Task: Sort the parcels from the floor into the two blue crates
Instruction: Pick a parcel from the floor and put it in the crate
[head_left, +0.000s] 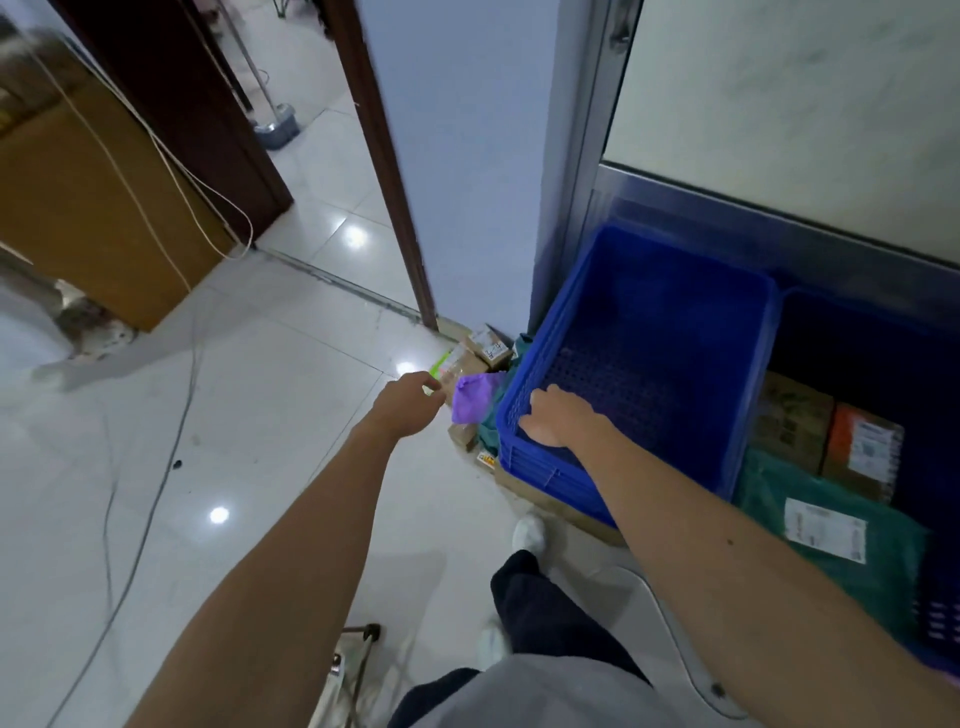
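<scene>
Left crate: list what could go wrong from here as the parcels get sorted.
1. The right hand presses on the near rim of the empty left crate, which sits on a flat cardboard piece; it may slide or tip.
2. The left hand reaches the purple parcel in a tight heap; pulling it could scatter the small boxes.
3. Cables on the floor could catch a foot.

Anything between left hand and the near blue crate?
Head view: a purple bag and a teal bag lie between the left hand and the empty blue crate.
</scene>
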